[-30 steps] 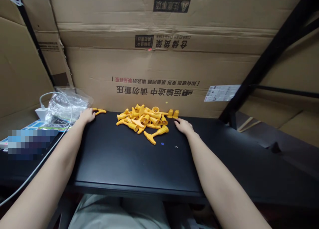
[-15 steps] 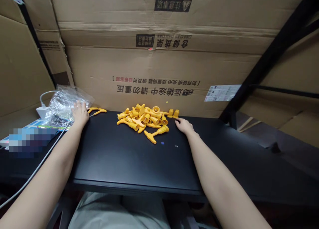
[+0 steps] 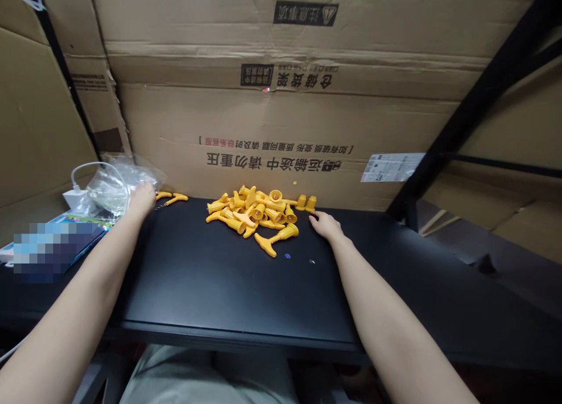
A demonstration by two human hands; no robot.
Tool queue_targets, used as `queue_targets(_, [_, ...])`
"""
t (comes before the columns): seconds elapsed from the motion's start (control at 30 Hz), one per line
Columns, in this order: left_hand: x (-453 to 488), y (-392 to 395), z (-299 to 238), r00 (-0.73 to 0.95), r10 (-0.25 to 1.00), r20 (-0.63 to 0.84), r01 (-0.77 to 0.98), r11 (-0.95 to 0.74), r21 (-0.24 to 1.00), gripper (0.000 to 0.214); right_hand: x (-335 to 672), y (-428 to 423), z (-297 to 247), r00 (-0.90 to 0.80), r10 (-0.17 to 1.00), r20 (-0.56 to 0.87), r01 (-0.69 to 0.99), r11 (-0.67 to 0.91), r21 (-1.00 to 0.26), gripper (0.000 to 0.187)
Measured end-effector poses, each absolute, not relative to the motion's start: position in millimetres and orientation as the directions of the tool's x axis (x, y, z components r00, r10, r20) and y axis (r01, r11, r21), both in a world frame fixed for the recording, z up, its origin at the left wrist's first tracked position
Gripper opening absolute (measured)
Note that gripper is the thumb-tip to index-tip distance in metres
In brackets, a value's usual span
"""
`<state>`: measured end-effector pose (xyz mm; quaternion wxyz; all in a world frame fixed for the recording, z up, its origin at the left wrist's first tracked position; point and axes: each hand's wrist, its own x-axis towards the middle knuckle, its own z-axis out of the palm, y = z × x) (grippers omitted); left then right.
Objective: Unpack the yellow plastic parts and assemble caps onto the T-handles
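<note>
My left hand (image 3: 143, 199) is at the back left beside a crumpled clear plastic bag (image 3: 120, 184). Its fingers look curled in; blur and the back of the hand hide what they hold, if anything. A white cable (image 3: 128, 190) curves down to this hand. Just right of it lie yellow T-shaped handles (image 3: 178, 198) with a thin dark part. My right hand (image 3: 325, 223) rests open on the black table, fingertips near two upright yellow ribbed caps (image 3: 311, 203). Between the hands is a pile of yellow handles and ribbed sleeves (image 3: 252, 208), with one T-handled piece (image 3: 276, 240) in front.
A large cardboard sheet (image 3: 272, 117) stands behind the black table (image 3: 228, 293). A white adapter (image 3: 74, 198) and a blue packet (image 3: 79, 237) are at left. Small blue (image 3: 287, 256) and pale bits lie in front of the pile. A black frame post (image 3: 465, 99) slants at right.
My left hand's fingers have gone from spread over the bag to curled in. The white cable has shifted and no longer runs along the left of my forearm. The right hand stays put.
</note>
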<state>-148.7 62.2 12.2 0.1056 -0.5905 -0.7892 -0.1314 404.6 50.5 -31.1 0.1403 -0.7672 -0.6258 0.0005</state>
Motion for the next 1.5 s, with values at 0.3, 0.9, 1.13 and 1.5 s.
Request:
queue_targets(0.3, [-152.8, 61.8, 17.1, -0.027, 0.897, 0.441, 0.999, 0.005, 0.049, 0.053, 402.8, 46.9, -27.6, 0.215, 0.967, 0.138, 0.958, -0.181, -0.224, 0.047])
queue_targets(0.9, [-180.9, 89.5, -8.7, -0.63, 0.76, 0.16, 0.734, 0.515, 0.444, 0.061, 404.9, 49.6, -31.3, 0.217, 0.961, 0.169, 0.958, -0.177, -0.224, 0.045])
queue_targets(1.13, [-169.5, 83.2, -3.5, -0.556, 0.787, 0.267, 0.81, 0.442, 0.384, 0.069, 402.6, 44.7, -28.6, 0.239, 0.949, 0.208, 0.948, -0.181, -0.261, 0.041])
queue_targets(1.5, [-134.7, 70.9, 12.1, -0.545, 0.792, 0.274, 0.82, 0.437, 0.369, 0.068, 355.5, 34.4, 4.6, 0.198, 0.835, 0.514, 0.86, 0.104, -0.5, 0.016])
